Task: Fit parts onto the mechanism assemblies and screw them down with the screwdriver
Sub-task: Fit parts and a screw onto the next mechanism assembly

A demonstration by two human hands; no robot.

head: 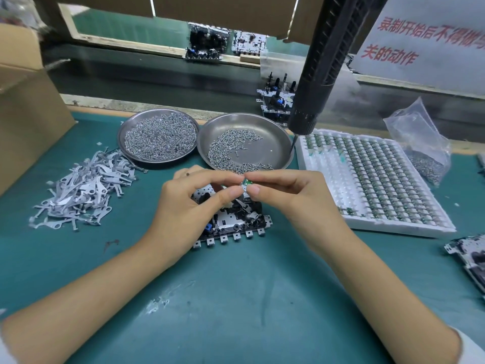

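A black and metal mechanism assembly [236, 224] lies on the green mat in the middle. Over its far edge my left hand [189, 203] and my right hand [286, 195] meet fingertip to fingertip. Both pinch a small green part [246, 182] between thumb and forefinger. The black electric screwdriver [322, 64] hangs free above the right dish, its bit pointing down, with no hand on it.
Two steel dishes hold screws: a full one [157, 136] and a sparser one [273, 143]. Grey metal levers [84, 190] are piled at left. A white tray of small green parts [372, 179], a plastic bag [420, 143], more assemblies [278, 103] and a cardboard box [26, 106] surround them.
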